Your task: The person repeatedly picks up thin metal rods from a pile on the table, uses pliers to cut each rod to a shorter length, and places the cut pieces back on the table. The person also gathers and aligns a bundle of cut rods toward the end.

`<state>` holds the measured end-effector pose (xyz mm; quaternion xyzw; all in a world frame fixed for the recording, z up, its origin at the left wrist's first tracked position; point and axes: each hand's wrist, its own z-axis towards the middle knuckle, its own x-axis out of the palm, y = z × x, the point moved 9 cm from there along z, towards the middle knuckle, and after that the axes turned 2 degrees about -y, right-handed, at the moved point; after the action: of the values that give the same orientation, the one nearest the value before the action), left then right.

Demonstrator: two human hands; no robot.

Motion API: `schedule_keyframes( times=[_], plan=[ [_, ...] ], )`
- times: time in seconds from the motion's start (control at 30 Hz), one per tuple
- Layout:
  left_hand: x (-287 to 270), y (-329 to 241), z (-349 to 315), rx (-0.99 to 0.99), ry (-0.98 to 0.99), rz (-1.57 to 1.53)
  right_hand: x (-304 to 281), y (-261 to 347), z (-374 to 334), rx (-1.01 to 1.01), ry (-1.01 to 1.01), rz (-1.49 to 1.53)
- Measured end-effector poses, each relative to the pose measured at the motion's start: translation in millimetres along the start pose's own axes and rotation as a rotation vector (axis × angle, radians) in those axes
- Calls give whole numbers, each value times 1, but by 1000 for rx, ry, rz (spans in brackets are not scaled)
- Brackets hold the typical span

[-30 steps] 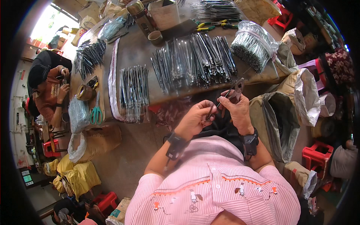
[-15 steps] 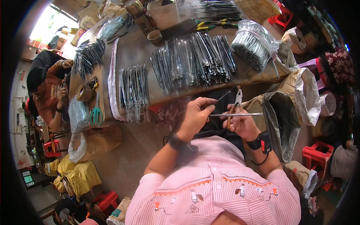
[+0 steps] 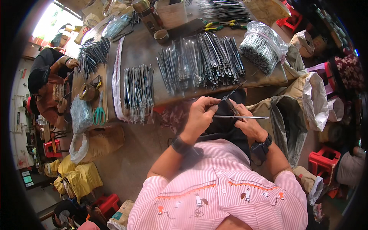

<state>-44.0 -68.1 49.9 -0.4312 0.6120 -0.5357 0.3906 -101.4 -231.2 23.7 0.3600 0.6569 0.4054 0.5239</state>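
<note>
My left hand (image 3: 198,118) is closed, pinching a thin dark metal rod (image 3: 235,90) that points up and to the right. A second, silvery rod (image 3: 249,117) sticks out sideways from the same hand and crosses in front of my right fingers. My right hand (image 3: 248,124) is closed round a pair of pliers (image 3: 232,105), largely hidden by the fingers. The pliers' jaws meet the dark rod close to my left fingertips; whether they grip it cannot be made out. Both hands are just off the table's near edge, below a wide row of similar metal rods (image 3: 220,61).
On the table (image 3: 172,100) lie a smaller pile of rods (image 3: 138,92), a plastic-wrapped rod bundle (image 3: 262,48), yellow-handled pliers (image 3: 212,27), a cup (image 3: 161,36) and a flask (image 3: 147,17). Teal scissors (image 3: 99,115) lie left. Open sacks (image 3: 289,122) stand right. A co-worker (image 3: 48,88) sits left.
My right hand has turned and brought the pliers up and left onto the dark rod. Before, their jaws pointed upward, apart from it. My left hand has barely moved.
</note>
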Motion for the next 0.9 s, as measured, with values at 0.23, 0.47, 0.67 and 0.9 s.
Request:
schedule_keyframes(
  times=[0.23, 0.47, 0.67, 0.9],
  plan=[
    [1, 4, 1, -72, 7, -61, -6, 7, 3, -43, -64, -54],
    [3, 6, 2, -98, 2, -74, -5, -1, 2, -1, -129, -207],
    [7, 9, 2, -182, 32, -60, -7, -4, 0, -24, -182, -219],
    [-13, -47, -9, 299, -152, 424, -1, -6, 7, 19, -176, -122]
  ],
)
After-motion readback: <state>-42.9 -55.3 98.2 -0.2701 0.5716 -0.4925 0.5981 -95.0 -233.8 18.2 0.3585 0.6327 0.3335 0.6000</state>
